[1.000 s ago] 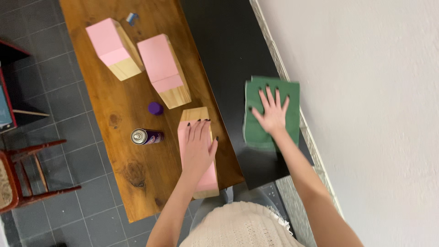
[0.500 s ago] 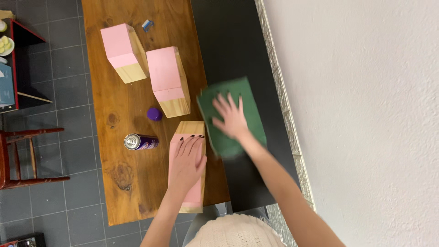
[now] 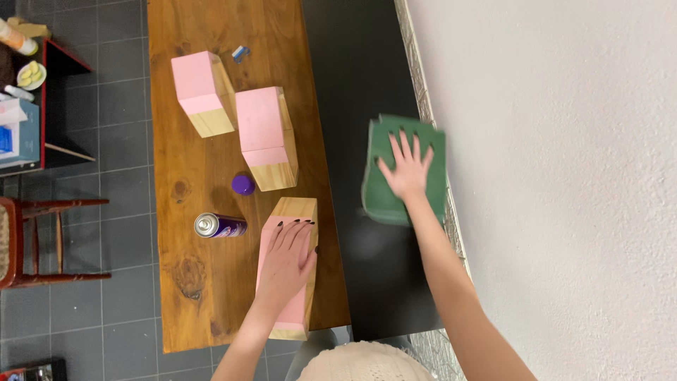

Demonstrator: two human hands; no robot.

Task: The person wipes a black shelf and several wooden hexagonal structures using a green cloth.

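- Green cloth (image 3: 405,173) lies flat on the black surface (image 3: 367,85) between the wooden table (image 3: 211,141) and the white wall (image 3: 564,176), close to the wall's edge.
- Right hand (image 3: 405,166) presses down on the cloth with fingers spread wide and palm flat; it grips nothing.
- Left hand (image 3: 285,261) rests open, palm down, on the pink top of the nearest wooden block (image 3: 300,212), which lies at the table's edge beside the black surface.
- Two more pink-topped wooden blocks stand farther along the table: one in the middle (image 3: 266,137), another beyond it (image 3: 201,92).
- A purple cap (image 3: 243,185) sits just beside the middle block, and a purple spray can (image 3: 220,226) lies on its side near the left hand's block.
- A small blue and white object (image 3: 240,53) lies at the far end of the table.
- A red chair (image 3: 35,240) stands on the grey tiled floor beside the table.
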